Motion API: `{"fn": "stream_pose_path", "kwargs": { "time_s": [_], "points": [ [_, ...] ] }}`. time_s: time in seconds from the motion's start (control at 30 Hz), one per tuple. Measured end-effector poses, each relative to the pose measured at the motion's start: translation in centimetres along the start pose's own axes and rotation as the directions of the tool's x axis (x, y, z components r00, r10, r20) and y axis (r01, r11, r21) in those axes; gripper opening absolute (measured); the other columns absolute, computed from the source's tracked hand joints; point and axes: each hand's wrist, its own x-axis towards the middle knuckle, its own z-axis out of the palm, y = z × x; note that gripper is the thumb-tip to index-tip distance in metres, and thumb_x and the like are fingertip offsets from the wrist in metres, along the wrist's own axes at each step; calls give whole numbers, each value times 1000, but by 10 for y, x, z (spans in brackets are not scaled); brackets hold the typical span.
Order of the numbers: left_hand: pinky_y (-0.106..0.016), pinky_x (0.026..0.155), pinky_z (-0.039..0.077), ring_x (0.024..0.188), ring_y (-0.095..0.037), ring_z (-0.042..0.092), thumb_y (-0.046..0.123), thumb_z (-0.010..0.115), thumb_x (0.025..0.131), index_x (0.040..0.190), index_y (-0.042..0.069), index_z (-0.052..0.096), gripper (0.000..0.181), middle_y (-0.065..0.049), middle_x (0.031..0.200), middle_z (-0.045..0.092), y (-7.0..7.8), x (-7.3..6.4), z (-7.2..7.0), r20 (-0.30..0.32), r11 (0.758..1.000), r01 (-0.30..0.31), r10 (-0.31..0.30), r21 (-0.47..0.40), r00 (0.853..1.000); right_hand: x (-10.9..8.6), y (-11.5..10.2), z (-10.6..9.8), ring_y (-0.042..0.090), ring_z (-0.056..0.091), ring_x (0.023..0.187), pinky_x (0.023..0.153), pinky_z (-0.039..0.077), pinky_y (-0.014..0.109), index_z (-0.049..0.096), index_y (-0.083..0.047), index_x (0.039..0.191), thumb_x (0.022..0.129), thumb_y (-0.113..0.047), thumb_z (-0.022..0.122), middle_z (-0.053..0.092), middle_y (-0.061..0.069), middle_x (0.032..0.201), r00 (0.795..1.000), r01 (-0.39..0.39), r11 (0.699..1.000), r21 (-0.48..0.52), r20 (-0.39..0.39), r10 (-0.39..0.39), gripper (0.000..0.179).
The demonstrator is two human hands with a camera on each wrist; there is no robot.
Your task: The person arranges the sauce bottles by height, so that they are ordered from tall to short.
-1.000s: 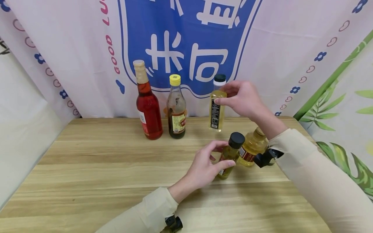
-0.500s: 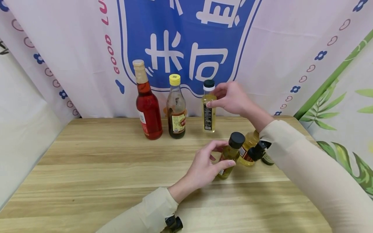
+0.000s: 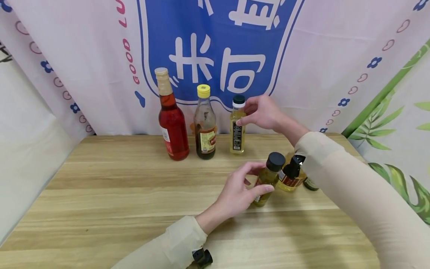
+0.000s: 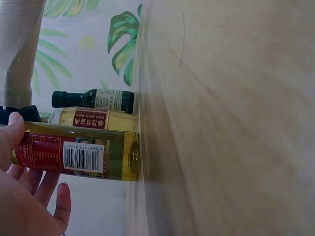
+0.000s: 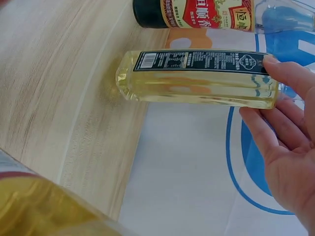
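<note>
My right hand (image 3: 263,113) grips a slim clear bottle of pale yellow liquid (image 3: 237,138) near its shoulder, thumb on the black label side. The bottle stands upright at the back of the table, dark cap on top; its base meets the wood in the right wrist view. My left hand (image 3: 236,186) holds an olive-yellow oil bottle (image 4: 81,152) with a black cap, thumb on one side and fingers on the other. In the left wrist view this bottle shows a red label and barcode, its base right at the tabletop.
Left of the slim bottle stand a yellow-capped bottle of dark sauce (image 3: 205,140) and a tall red bottle (image 3: 174,130). A wider oil bottle (image 4: 93,118) and a dark green bottle (image 4: 93,100) stand at right, partly behind my right sleeve. A printed curtain (image 3: 111,74) hangs behind the wooden table (image 3: 134,209).
My right hand has moved left with the slim bottle, bringing it lower and closer to the yellow-capped bottle. The left hand keeps its hold in place.
</note>
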Motion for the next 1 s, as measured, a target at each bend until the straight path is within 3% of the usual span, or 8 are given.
{"fn": "stream_pose_path", "kwargs": {
  "time_s": [0.6, 0.8, 1.0],
  "points": [
    [-29, 91, 51, 124, -13, 62, 27, 83, 94, 142, 22, 63, 53, 7, 139, 70, -1, 1, 0, 0, 1000, -5, 5, 5, 1000, 6, 4, 9, 27, 69, 112, 101, 57, 46, 72, -9, 118, 89, -23, 88, 75, 11, 122, 999, -11, 1000, 25, 31, 11, 36],
    [-30, 91, 52, 124, -13, 62, 27, 83, 94, 142, 22, 62, 53, 7, 140, 69, 0, 1, 0, 3, 1000, -2, 2, -2, 1000, 3, 2, 10, 26, 69, 106, 96, 56, 42, 73, -9, 110, 87, -22, 90, 77, 11, 114, 999, 9, 1000, 4, 42, -9, 31],
    [-30, 91, 52, 125, -14, 62, 28, 83, 94, 143, 22, 62, 53, 6, 140, 69, 0, 0, 0, 5, 1000, 0, 0, -2, 1000, 2, 2, 6, 27, 69, 112, 105, 56, 47, 73, -9, 115, 87, -23, 90, 78, 12, 118, 996, 27, 999, -17, 80, -26, 35]
  ]
}}
